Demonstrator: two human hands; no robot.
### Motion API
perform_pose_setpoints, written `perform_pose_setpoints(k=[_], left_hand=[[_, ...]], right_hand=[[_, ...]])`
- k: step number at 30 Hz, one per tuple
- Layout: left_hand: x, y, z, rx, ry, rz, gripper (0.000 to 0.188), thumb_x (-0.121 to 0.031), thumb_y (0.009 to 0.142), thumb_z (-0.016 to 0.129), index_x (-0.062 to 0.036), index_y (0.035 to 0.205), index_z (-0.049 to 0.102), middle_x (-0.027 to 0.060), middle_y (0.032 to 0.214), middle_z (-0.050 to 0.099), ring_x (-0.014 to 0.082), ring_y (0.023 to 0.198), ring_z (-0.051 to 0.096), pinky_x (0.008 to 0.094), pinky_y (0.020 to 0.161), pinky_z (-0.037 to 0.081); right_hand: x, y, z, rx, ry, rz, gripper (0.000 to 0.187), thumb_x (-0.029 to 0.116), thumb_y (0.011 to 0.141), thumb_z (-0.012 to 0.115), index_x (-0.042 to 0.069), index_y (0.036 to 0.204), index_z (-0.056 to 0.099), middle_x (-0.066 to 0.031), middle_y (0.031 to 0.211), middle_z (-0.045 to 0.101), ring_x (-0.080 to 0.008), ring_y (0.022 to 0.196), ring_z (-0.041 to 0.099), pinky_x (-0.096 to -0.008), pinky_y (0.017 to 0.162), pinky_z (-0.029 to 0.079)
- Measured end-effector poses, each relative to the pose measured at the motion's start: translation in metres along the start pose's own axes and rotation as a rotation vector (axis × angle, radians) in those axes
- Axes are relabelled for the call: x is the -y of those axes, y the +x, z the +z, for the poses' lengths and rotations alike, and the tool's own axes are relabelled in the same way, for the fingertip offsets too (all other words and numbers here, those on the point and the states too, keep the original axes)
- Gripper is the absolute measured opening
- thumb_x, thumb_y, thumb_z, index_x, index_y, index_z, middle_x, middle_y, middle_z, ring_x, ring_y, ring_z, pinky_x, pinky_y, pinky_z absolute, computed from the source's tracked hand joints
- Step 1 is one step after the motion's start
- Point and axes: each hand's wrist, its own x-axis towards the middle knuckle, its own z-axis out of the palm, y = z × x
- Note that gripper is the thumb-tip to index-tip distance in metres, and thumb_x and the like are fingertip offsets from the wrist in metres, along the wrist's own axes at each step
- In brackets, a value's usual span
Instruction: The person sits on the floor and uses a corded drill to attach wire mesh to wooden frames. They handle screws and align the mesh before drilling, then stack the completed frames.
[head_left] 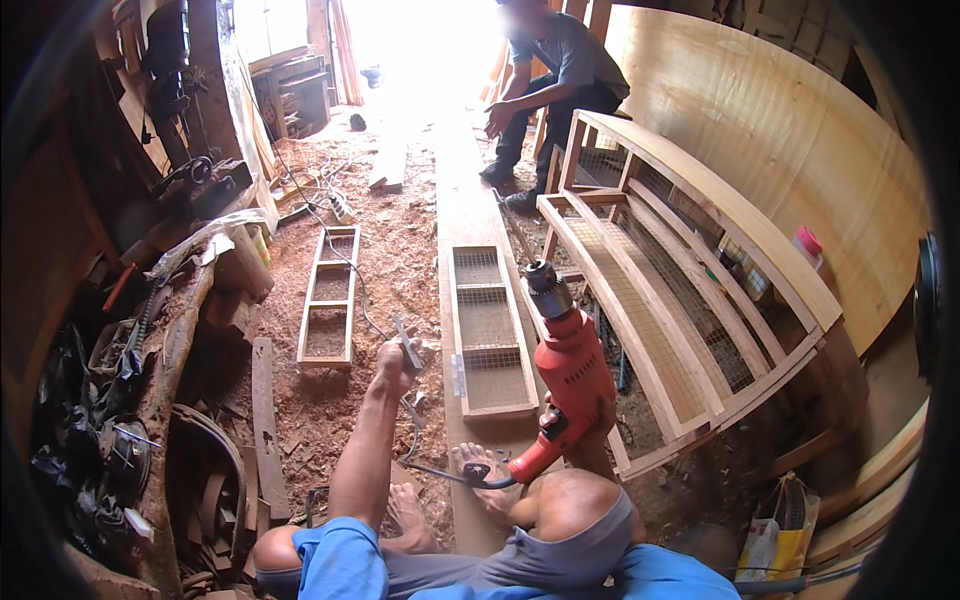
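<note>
Your right hand (604, 424) wraps drill (572, 365), bit up, seen between mesh panel (488, 288) and cage (650, 290); left hand (394, 364) pinches metal strip (407, 344). Cord (437, 473) crosses near right foot (488, 490). Person (578, 65) sits beyond cage.

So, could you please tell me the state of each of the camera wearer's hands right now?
Left hand: closed, holding a small flat grey piece.
Right hand: closed, holding the red power drill.
</note>
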Motion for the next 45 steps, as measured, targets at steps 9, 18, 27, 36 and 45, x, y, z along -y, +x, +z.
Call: perform_pose_setpoints(k=[9, 18, 27, 36, 45], left_hand=[[0.006, 0.05, -0.057, -0.214, 0.081, -0.041, 0.051, -0.045, 0.105, 0.03, -0.0019, 0.113, 0.057, 0.0029, 0.078, 0.057, 0.0103, 0.068, 0.054, 0.0264, 0.055, 0.045], [0.029, 0.111, -0.081, -0.213, 0.262, -0.088, 0.041, -0.029, 0.106, 0.03, -0.0044, 0.13, 0.052, 0.0034, 0.084, 0.056, 0.0124, 0.068, 0.053, 0.0296, 0.055, 0.049], [0.041, 0.147, -0.113, -0.019, 0.091, -0.146, 0.043, -0.026, 0.103, 0.045, -0.0063, 0.141, 0.039, 0.0031, 0.086, 0.057, 0.0139, 0.066, 0.055, 0.0324, 0.054, 0.052], [0.019, 0.17, -0.078, -0.04, 0.424, -0.241, 0.036, -0.023, 0.103, 0.041, -0.0012, 0.129, 0.053, 0.0026, 0.082, 0.056, 0.012, 0.064, 0.055, 0.0283, 0.05, 0.051], [-0.021, 0.255, 0.0, 0.23, 1.188, 0.0, 0.06, -0.047, 0.096, 0.04, 0.0004, 0.129, 0.056, 0.0181, 0.1, 0.063, 0.0245, 0.084, 0.057, 0.044, 0.075, 0.051]], right_hand=[[-0.011, 0.04, 0.003, -0.111, -0.036, 0.033, 0.079, 0.065, 0.082, 0.053, -0.005, 0.118, 0.049, -0.0166, 0.089, 0.064, -0.023, 0.062, 0.067, -0.0358, 0.053, 0.057], [0.023, 0.016, 0.132, 0.709, -1.661, 0.931, 0.051, 0.048, 0.084, 0.056, 0.004, 0.111, 0.06, -0.017, 0.1, 0.066, -0.0311, 0.085, 0.067, -0.0417, 0.073, 0.054], [0.002, 0.09, 0.166, 0.617, -1.82, 0.948, 0.04, 0.041, 0.075, 0.064, 0.008, 0.097, 0.07, -0.0196, 0.095, 0.067, -0.0353, 0.09, 0.065, -0.0449, 0.079, 0.05], [-0.015, 0.125, -0.058, -0.156, 0.104, 0.222, 0.062, 0.054, 0.079, 0.06, 0.003, 0.113, 0.058, -0.0186, 0.099, 0.065, -0.0324, 0.083, 0.067, -0.044, 0.07, 0.053], [-0.024, 0.118, -0.112, -0.326, 0.175, 0.062, 0.085, 0.063, 0.076, 0.061, -0.004, 0.127, 0.044, -0.0197, 0.101, 0.061, -0.0286, 0.07, 0.065, -0.0411, 0.054, 0.054]])
